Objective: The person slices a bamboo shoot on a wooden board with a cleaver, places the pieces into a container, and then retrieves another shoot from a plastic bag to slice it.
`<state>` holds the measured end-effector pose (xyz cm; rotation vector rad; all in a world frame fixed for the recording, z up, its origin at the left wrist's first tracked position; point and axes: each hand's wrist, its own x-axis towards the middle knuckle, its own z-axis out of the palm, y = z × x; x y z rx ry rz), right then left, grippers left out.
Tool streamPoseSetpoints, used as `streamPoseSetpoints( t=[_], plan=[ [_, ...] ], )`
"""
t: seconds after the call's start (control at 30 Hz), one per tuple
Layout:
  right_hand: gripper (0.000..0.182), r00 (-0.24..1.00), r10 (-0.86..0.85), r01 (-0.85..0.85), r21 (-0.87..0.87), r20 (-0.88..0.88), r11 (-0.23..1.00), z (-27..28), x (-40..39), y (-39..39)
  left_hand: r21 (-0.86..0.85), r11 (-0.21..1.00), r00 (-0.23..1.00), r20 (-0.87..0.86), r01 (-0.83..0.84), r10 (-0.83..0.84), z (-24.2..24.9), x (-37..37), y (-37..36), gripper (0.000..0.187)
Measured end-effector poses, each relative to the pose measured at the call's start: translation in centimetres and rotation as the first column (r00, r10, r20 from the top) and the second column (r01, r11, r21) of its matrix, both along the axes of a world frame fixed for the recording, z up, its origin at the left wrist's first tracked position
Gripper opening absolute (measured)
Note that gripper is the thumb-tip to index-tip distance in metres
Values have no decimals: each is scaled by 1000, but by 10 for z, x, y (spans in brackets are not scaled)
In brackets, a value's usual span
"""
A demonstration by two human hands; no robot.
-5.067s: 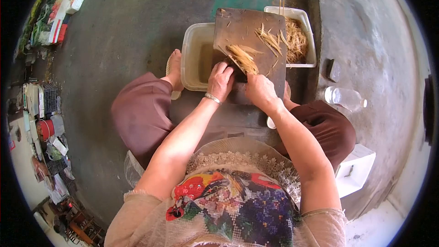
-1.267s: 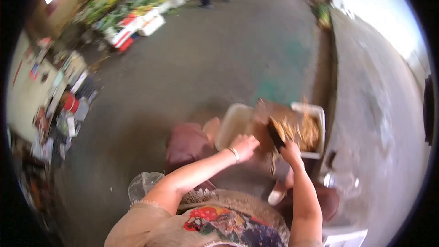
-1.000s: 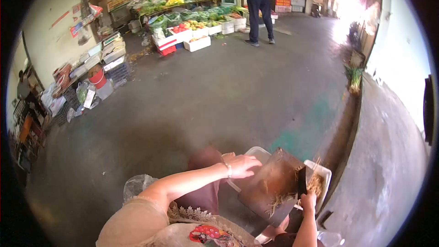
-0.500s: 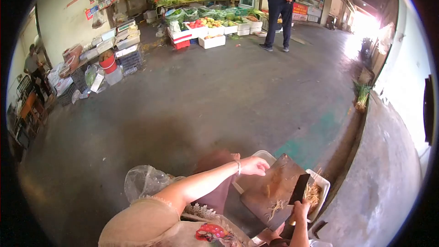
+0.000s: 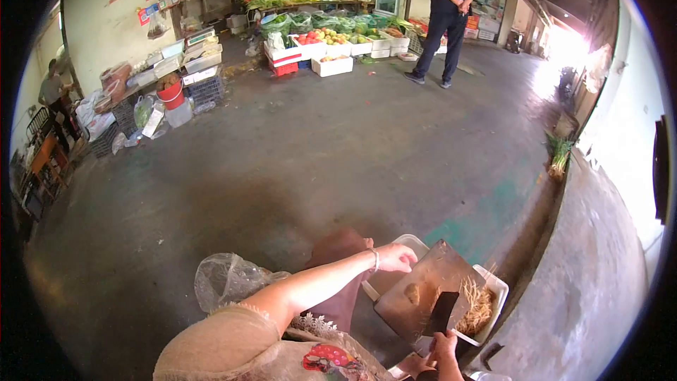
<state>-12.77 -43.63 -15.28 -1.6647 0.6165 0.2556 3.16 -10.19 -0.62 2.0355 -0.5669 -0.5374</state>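
Observation:
My right hand (image 5: 443, 346) grips the handle of a dark, broad-bladed cleaver (image 5: 442, 312) over the lower right of a worn cutting board (image 5: 409, 303). Beside the blade, thin pale strips (image 5: 477, 308) are heaped in a white basin (image 5: 502, 288) at the board's right edge; some reach onto the board. My left hand (image 5: 398, 257) hovers by the board's upper left edge, above a white tray (image 5: 412, 241). Its fingers are loosely bent, with nothing visible in them. A small brown lump (image 5: 412, 293) lies on the board.
A clear plastic bag (image 5: 229, 282) sits left of my lap. On the right runs a raised concrete ledge (image 5: 564, 289), with green onions (image 5: 559, 154) beside it. Across the floor, a person (image 5: 446, 17) stands by crates of produce (image 5: 328, 39). A red bucket (image 5: 170, 93) stands back left.
The cleaver has moved left and down from the basin's edge to over the board. Strips that lay loose on the board's lower part no longer show there. My left hand stays nearly in place.

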Motion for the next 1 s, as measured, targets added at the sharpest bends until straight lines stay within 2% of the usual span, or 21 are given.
streamPoseSetpoints(
  t=[0.1,0.17,0.23,0.3,0.37,0.43,0.47,0.5,0.57,0.6,0.63,0.67,0.7,0.73,0.8,0.83,0.93,0.97,1.0],
  plan=[
    [4,991,136,-135,-165,-5,977,-2,15,-32,-20,999,1000,3,-25,25,-3,1,-1,41],
    [17,952,278,-176,-517,126,838,-6,26,-52,-17,1000,1000,-1,-2,2,-8,3,-2,42],
    [22,931,298,-109,-618,210,779,49,33,-37,-17,1000,1000,8,-5,5,-14,4,-4,42],
    [21,976,196,-35,-827,91,560,54,48,-43,-14,1000,1000,20,-5,6,-16,3,-4,42],
    [22,981,112,109,-926,159,361,44,58,-57,-39,999,1000,30,0,1,-15,1,-5,41],
    [21,986,-3,147,-866,166,477,56,72,-55,-29,1000,1000,25,-8,9,1,-5,-4,40],
    [16,926,90,292,-845,368,447,32,80,-61,26,1000,998,59,-8,6,12,-8,-4,40],
    [16,926,89,291,-845,366,449,32,84,-55,79,997,996,92,-8,0,17,-10,-4,39],
    [15,969,86,65,-574,231,816,39,89,-43,47,999,997,82,2,-6,-2,-2,-7,39],
    [12,977,42,41,-376,209,926,36,92,-33,17,1000,997,77,10,-11,-6,-1,-9,39],
    [5,989,-30,58,-192,148,980,42,90,-20,21,1000,997,72,10,-11,-9,-1,-11,39],
    [3,995,6,9,-155,97,988,36,89,-19,19,1000,999,50,11,-12,-12,-1,-11,40],
    [8,998,45,-39,-114,49,993,29,91,-18,20,1000,999,30,11,-12,-10,-1,-10,40],
    [8,998,45,-39,-108,49,993,20,91,-22,26,1000,1000,29,11,-12,8,-7,-9,40],
    [10,1000,-17,16,-61,-11,998,8,92,-33,161,987,999,45,-17,10,39,-17,-8,40],
    [10,1000,-17,16,-62,-10,998,7,91,-38,160,987,999,46,-18,10,38,-17,-7,40],
    [13,984,-154,164,-115,92,980,7,89,-55,157,988,999,45,-12,5,21,-11,-8,40],
    [13,963,-248,262,-161,103,952,9,86,-60,99,995,999,53,-3,-2,-2,-3,-10,40],
    [13,960,-234,266,-253,151,930,9,84,-64,41,999,998,60,6,-8,-7,-2,-11,40]
  ],
)
